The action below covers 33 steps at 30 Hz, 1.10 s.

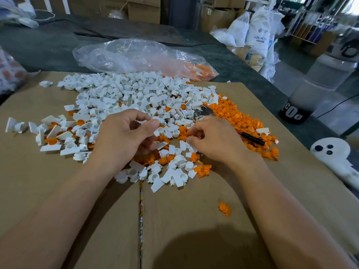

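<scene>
Between the left fingers (pixel 152 125), a white cap (pixel 143 121) sits pinched.

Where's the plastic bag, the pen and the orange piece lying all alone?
bag (pixel 136 55): head view, clear crinkled middle.
pen (pixel 252 138): head view, black barrel.
orange piece (pixel 225 209): head view, its middle.
</scene>
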Motion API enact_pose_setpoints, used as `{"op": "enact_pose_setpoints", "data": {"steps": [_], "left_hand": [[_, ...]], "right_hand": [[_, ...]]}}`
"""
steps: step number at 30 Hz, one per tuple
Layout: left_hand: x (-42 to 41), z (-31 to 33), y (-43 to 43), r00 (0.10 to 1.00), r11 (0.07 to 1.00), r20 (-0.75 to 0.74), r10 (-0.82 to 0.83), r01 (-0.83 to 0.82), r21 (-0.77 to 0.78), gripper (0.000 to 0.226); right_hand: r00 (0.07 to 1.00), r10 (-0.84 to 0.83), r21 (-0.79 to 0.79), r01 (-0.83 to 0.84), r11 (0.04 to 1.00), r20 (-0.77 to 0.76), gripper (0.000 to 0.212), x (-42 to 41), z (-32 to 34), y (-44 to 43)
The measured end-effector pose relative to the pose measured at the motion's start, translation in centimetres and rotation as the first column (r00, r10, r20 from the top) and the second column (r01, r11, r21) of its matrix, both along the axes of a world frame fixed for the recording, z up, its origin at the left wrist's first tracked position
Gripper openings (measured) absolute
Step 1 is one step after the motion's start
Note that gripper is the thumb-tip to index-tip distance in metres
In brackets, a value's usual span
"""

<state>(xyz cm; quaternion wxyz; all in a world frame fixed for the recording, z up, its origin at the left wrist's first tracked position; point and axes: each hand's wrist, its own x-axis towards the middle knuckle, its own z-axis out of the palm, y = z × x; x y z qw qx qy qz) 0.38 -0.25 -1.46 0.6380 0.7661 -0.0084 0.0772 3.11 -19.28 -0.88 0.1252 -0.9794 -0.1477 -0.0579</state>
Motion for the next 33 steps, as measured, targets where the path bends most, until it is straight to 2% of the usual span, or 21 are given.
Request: {"op": "enact_pose_setpoints", "data": {"steps": [1,6,12,18,23,33], "left_hand": [[0.0,0.0,0.0,1.000,1.000,-0.009,-0.011,0.011,-0.024,0.002],[0.0,-0.1,-0.1,0.997,0.990,-0.065,-0.037,0.027,-0.138,0.022],[0.2,0.0,0.0,0.999,0.991,-0.031,0.018,-0.022,-0.131,0.013],[0.3,-0.1,0.2,0.999,0.989,-0.041,0.011,-0.017,-0.144,0.015],[0.3,0.0,0.1,0.999,0.989,-0.047,-0.001,-0.006,-0.148,0.013],[0.1,0.0,-0.1,0.998,0.991,-0.055,-0.020,0.013,-0.130,0.011]], "right_hand": [[1.000,-0.002,-0.021,0.002,1.000,0.001,0.019,0.0,0.0,0.1],[1.000,-0.024,-0.044,0.023,0.999,-0.011,0.016,-0.2,0.0,0.5],[0.996,0.038,0.018,-0.037,0.999,-0.084,0.012,-0.5,0.2,0.5],[0.989,0.067,0.083,-0.056,0.995,-0.135,0.030,-0.7,0.1,0.5],[0.989,0.052,0.118,-0.036,0.992,-0.140,0.031,-0.4,0.0,0.7],[0.996,0.055,0.049,-0.051,0.997,-0.075,0.031,-0.3,-0.5,1.2]]}}
